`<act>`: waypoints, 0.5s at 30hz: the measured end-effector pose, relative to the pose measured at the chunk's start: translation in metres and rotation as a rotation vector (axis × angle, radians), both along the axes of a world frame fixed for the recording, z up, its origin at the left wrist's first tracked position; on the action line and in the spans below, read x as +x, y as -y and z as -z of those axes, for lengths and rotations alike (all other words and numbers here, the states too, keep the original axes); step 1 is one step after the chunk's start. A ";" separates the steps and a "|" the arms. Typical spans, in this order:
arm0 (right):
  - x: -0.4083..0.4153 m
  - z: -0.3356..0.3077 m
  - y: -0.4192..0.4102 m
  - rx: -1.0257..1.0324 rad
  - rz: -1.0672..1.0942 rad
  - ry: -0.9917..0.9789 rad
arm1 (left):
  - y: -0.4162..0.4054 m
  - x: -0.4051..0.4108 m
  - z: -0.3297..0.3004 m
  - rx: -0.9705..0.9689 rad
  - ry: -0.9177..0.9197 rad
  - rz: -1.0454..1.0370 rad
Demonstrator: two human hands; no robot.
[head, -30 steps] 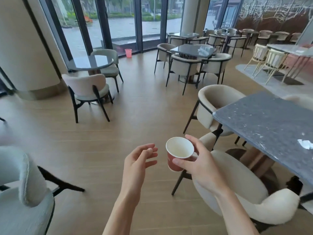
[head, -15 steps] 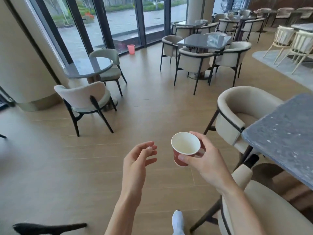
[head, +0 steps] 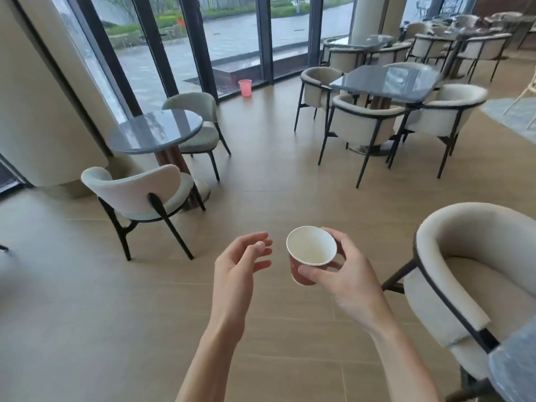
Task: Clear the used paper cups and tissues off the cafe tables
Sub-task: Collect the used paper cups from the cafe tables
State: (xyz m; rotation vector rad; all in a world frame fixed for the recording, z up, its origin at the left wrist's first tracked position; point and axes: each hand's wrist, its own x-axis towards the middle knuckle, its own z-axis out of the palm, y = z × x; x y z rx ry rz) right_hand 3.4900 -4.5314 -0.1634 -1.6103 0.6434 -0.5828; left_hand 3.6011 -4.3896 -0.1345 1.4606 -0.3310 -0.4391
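A paper cup [head: 310, 255] is held upright in the right hand [head: 346, 275], mouth up, thumb curled across the red wall on the near side and fingers wrapped round the far side; the inside looks empty. The left hand [head: 239, 266] is carried just beside it, apart from the cup, fingers loosely bent, nothing held. Both are over bare wood floor, not over any table. A cream armchair [head: 475, 274] is passed close on the right. Ahead left, a round grey table [head: 155, 130] is seen with no cup or tissue visible on it. Further, straight ahead by the glass wall, a small pink bin [head: 245, 87] stands on the floor, well apart from the cup. Judged: carry-to-bin step is in hand; the bin lies forward and slightly left of the right hand, so the cup is taken there by walking, not reaching. The square table [head: 385, 81] far right looks glossy; litter on it cannot be told.
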 end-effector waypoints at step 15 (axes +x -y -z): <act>0.303 0.010 0.250 -0.022 -0.005 -0.092 | 0.269 0.309 0.020 -0.020 -0.040 0.074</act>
